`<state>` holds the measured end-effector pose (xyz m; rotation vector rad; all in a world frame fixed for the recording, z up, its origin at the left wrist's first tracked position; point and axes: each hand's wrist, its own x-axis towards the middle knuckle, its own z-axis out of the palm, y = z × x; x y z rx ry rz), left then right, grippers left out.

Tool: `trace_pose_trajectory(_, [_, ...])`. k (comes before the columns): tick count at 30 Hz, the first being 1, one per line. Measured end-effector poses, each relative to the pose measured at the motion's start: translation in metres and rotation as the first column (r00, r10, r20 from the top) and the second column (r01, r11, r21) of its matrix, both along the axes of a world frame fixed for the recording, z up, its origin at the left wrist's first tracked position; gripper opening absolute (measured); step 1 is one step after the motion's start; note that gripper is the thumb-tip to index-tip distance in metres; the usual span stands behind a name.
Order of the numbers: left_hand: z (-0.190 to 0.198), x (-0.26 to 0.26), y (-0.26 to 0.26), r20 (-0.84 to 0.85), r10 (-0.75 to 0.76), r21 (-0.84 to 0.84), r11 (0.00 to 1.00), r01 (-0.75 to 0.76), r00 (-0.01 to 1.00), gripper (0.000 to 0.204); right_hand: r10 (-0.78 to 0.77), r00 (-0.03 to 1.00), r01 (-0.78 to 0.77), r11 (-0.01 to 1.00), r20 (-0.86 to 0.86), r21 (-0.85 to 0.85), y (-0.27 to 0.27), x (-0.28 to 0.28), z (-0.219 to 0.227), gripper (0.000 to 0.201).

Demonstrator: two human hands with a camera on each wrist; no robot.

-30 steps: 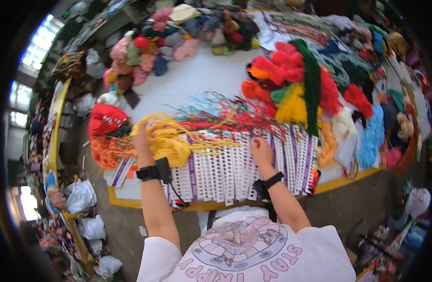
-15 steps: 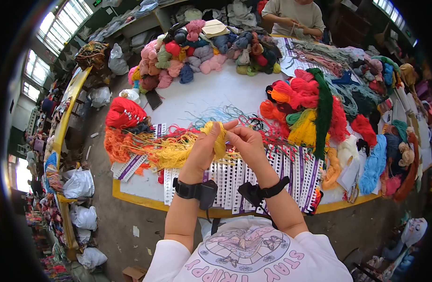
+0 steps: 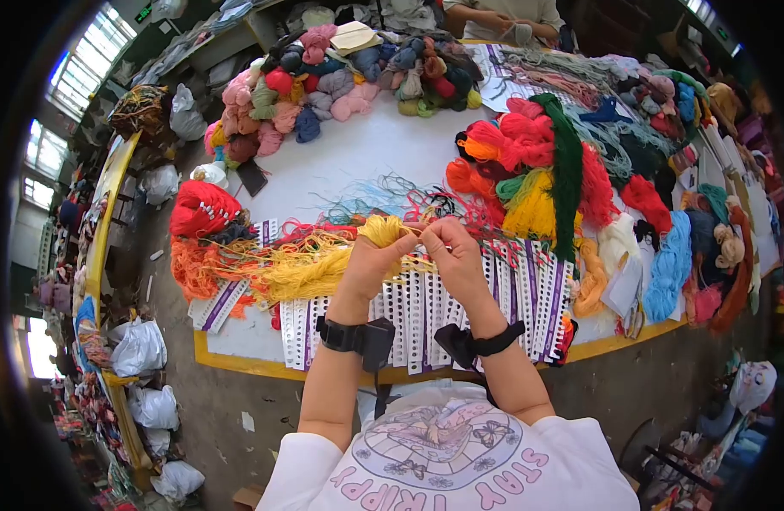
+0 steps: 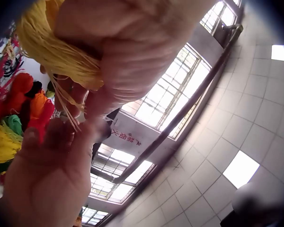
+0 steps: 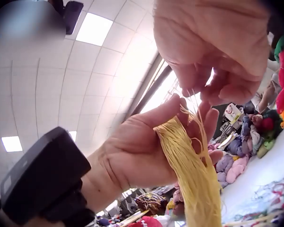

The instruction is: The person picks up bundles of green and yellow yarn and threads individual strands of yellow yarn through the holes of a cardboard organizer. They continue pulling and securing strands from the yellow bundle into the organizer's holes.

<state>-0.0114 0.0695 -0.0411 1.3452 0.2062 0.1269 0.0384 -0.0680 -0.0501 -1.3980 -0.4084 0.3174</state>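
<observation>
My left hand point(image 3: 368, 271) grips a skein of yellow yarn point(image 5: 191, 177), its thumb lying across the top of the bundle. The skein's long strands hang down over the table. Close beside it, my right hand point(image 3: 457, 262) pinches a few thin yellow strands point(image 4: 66, 106) between thumb and fingers, drawn out from the skein's top end. Below both hands lies a row of white punched cards point(image 3: 409, 319), some with purple strips. Loose yellow yarn point(image 3: 311, 274) spreads to the left over the cards' upper ends, mixed with red and orange threads.
Red yarn point(image 3: 203, 209) and orange yarn point(image 3: 196, 264) lie at the left. Bright skeins, including a dark green one point(image 3: 562, 179), are heaped at the right. Behind are more skeins point(image 3: 332, 81) and a phone point(image 3: 251, 177). The table's yellow edge point(image 3: 256, 364) runs in front of the person.
The left hand has lifted yellow yarn from the left and brought it to the middle. The right hand has come up from the cards to pinch strands. The head view has shifted slightly.
</observation>
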Motion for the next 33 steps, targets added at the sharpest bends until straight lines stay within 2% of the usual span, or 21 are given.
trace_pose_trajectory(1, [-0.007,0.0,0.0,-0.012,-0.024,0.014,1.0,0.024,1.0,0.021,-0.039,0.999,0.04,0.999,-0.011,0.025,-0.003,0.001,-0.006,0.015])
trace_pose_trajectory(2, [-0.008,0.0,0.002,-0.024,-0.054,-0.155,0.987,0.05,0.998,0.021,-0.08,0.996,0.081,0.996,-0.024,0.047,-0.008,0.001,-0.01,0.016])
trace_pose_trajectory(3, [-0.01,-0.001,0.008,-0.036,-0.088,-0.322,0.944,0.072,0.996,0.021,0.026,0.949,0.071,0.953,-0.315,0.293,-0.023,0.002,0.001,0.018])
trace_pose_trajectory(5, [-0.027,-0.007,0.036,0.093,-0.008,-0.702,0.708,0.072,0.996,0.021,0.208,0.794,0.319,0.657,-0.571,0.683,-0.078,0.027,-0.034,0.02])
trace_pose_trajectory(6, [-0.041,-0.013,0.064,0.189,0.144,-0.865,0.492,0.096,0.971,0.021,0.177,0.814,0.381,0.555,-0.553,0.739,-0.135,0.041,-0.058,0.021])
trace_pose_trajectory(7, [-0.039,-0.027,0.091,0.246,0.202,-0.88,0.456,0.131,0.948,0.019,0.188,0.851,0.391,0.398,-0.491,0.83,-0.209,0.058,-0.094,0.022])
trace_pose_trajectory(8, [-0.037,-0.036,0.108,0.303,0.263,-0.889,0.424,0.173,0.916,0.019,-0.251,0.874,0.487,0.447,-0.417,0.75,-0.262,0.052,-0.095,0.019])
trace_pose_trajectory(9, [-0.041,-0.037,0.109,0.31,0.232,-0.846,0.509,0.157,0.922,0.019,-0.764,0.602,0.763,0.465,-0.233,0.449,-0.314,0.045,-0.094,0.016])
trace_pose_trajectory(10, [-0.05,-0.04,0.108,0.309,0.203,-0.797,0.588,0.137,0.929,0.019,-0.976,0.213,0.968,0.203,-0.05,0.15,-0.366,0.039,-0.093,0.014])
trace_pose_trajectory(11, [-0.059,-0.041,0.105,0.308,0.176,-0.74,0.662,0.119,0.935,0.019,-0.968,0.21,0.97,0.188,-0.139,0.154,-0.366,0.044,-0.087,0.012])
trace_pose_trajectory(12, [-0.074,-0.033,0.083,0.124,0.082,-0.806,0.59,0.052,0.989,0.02,-0.952,0.203,0.973,0.17,-0.229,0.158,-0.366,0.049,-0.082,0.01])
trace_pose_trajectory(13, [-0.088,-0.021,0.047,-0.057,-0.031,-0.851,0.524,-0.032,0.998,0.02,-0.902,0.391,0.92,0.38,-0.184,0.09,-0.336,0.054,-0.111,0.009])
trace_pose_trajectory(14, [-0.094,-0.005,0.011,-0.289,-0.141,-0.751,0.646,-0.133,0.947,0.022,-0.762,0.647,0.755,0.635,0.031,-0.164,-0.284,0.052,-0.131,0.016])
trace_pose_trajectory(15, [-0.103,0.008,-0.028,-0.435,-0.087,-0.526,0.832,-0.174,0.896,0.021,-0.498,0.833,0.553,0.734,0.24,-0.395,-0.23,0.05,-0.149,0.027])
trace_pose_trajectory(16, [-0.111,0.013,-0.053,-0.355,-0.18,-0.398,0.917,0.026,0.917,0.019,-0.265,0.901,0.376,0.872,0.342,-0.315,-0.172,0.034,-0.141,0.025])
trace_pose_trajectory(17, [-0.116,0.018,-0.074,-0.391,-0.188,-0.309,0.949,0.064,0.901,0.017,-0.135,0.89,0.159,0.987,-0.436,0.019,-0.137,0.015,-0.122,0.021])
trace_pose_trajectory(19, [-0.126,0.023,-0.089,-0.457,-0.197,-0.206,0.972,0.112,0.868,0.014,0.105,0.845,-0.041,0.99,-0.525,0.133,-0.103,0.0,-0.136,0.023])
trace_pose_trajectory(23, [-0.154,0.021,-0.086,-0.505,-0.227,-0.232,0.965,0.122,0.833,0.011,0.188,0.829,-0.145,0.982,-0.527,0.122,-0.093,-0.006,-0.129,0.024])
trace_pose_trajectory(27, [-0.147,0.02,-0.088,-0.566,-0.121,-0.202,0.979,0.005,0.815,0.012,-0.031,0.978,-0.061,0.901,-0.206,-0.429,-0.09,-0.004,-0.113,0.022])
trace_pose_trajectory(30, [-0.141,0.021,-0.086,-0.522,0.08,0.115,0.993,-0.023,0.849,0.014,-0.09,0.995,0.103,0.811,0.051,-0.575,-0.092,0.002,-0.137,0.017])
trace_pose_trajectory(33, [-0.177,0.023,-0.086,-0.252,0.209,0.637,0.771,-0.001,0.945,0.018,-0.178,0.984,0.165,0.815,0.03,-0.556,-0.091,0.002,-0.14,0.015])
